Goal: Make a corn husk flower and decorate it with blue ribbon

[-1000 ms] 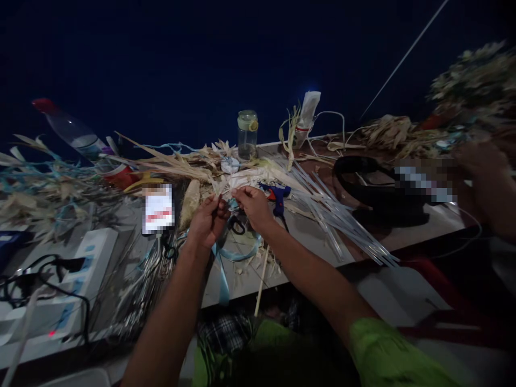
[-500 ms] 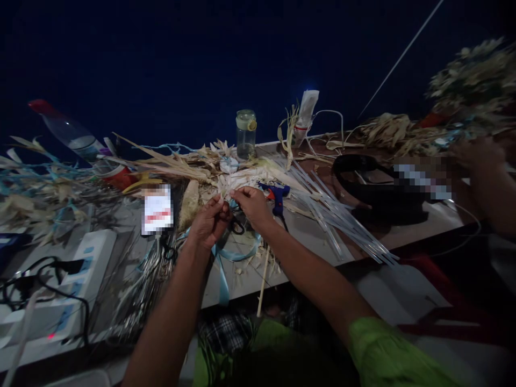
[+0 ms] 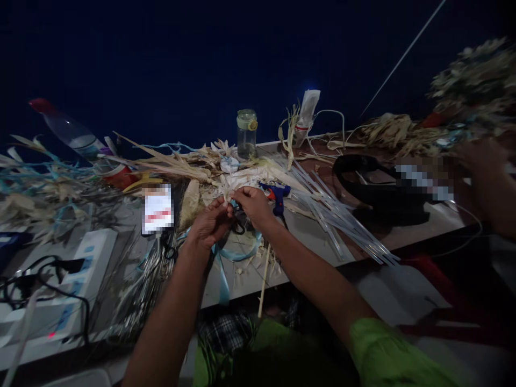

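Note:
My left hand and my right hand meet over the table's middle, both pinching a small pale piece of dried husk between their fingertips. A light-blue ribbon trails down from under my left hand over the table edge. Black-handled scissors lie just below my hands, partly hidden. A blue glue gun rests right of my right hand. A thin wooden stick pokes over the front edge.
Dried husks are piled at the back with a glass jar. Clear glue sticks fan out right; a black band lies beyond. A white power strip with cables sits left. Another person's arm is far right.
My hands have drawn closer together, fingertips now touching on the husk piece. Little else has shifted.

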`<state>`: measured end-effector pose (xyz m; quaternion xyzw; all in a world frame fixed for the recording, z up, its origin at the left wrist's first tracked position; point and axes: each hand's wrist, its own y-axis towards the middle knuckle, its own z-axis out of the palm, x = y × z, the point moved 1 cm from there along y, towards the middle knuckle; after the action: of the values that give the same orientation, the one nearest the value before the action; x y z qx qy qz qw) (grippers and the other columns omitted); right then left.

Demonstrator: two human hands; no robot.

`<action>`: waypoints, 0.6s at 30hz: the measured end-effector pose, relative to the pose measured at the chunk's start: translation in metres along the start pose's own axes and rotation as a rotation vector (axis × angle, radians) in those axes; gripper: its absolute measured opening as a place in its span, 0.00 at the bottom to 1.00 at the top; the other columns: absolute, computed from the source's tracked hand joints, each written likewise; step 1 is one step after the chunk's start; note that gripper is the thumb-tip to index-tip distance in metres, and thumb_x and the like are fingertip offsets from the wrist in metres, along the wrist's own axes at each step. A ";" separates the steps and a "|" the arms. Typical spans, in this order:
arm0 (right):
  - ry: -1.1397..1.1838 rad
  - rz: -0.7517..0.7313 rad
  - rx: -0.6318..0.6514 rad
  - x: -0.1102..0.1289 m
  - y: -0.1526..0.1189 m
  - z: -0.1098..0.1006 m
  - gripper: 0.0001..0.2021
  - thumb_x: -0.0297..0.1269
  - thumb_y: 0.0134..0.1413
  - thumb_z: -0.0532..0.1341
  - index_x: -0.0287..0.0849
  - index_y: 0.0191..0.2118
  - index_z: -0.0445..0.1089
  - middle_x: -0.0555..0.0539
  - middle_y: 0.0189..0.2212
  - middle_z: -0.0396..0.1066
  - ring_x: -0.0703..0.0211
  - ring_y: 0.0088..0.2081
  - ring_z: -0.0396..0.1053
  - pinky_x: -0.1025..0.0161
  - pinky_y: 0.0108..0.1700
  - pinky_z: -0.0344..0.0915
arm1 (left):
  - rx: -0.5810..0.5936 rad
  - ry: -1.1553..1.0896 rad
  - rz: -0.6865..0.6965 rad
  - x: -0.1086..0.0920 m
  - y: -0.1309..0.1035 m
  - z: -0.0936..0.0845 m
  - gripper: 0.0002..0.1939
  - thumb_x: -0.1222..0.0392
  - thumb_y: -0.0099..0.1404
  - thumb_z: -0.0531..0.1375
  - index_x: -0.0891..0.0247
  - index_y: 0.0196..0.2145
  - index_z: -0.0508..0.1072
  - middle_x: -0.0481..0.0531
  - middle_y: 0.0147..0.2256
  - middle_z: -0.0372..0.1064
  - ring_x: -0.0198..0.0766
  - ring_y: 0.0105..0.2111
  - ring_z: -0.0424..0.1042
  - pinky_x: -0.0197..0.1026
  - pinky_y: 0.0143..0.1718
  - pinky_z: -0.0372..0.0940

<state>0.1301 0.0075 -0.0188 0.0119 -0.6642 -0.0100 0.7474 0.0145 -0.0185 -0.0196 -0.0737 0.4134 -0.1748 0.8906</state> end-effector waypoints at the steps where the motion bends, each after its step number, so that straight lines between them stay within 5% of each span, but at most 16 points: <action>1: -0.005 0.004 0.011 0.000 0.000 0.000 0.13 0.45 0.40 0.60 0.39 0.20 0.63 0.54 0.16 0.60 0.69 0.20 0.55 0.69 0.24 0.53 | 0.002 0.000 -0.006 0.000 0.000 0.000 0.09 0.68 0.48 0.63 0.65 0.26 0.65 0.45 0.20 0.64 0.27 0.21 0.63 0.33 0.28 0.62; 18: 0.035 0.075 0.105 0.003 0.000 -0.004 0.14 0.45 0.38 0.62 0.39 0.21 0.64 0.54 0.15 0.60 0.71 0.18 0.53 0.70 0.21 0.51 | 0.072 0.032 -0.001 -0.002 -0.001 -0.002 0.08 0.69 0.50 0.61 0.64 0.27 0.64 0.46 0.19 0.63 0.29 0.20 0.63 0.34 0.26 0.62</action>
<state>0.1346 0.0074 -0.0161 0.0264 -0.6507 0.0531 0.7570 0.0111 -0.0187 -0.0192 -0.0388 0.4211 -0.1912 0.8858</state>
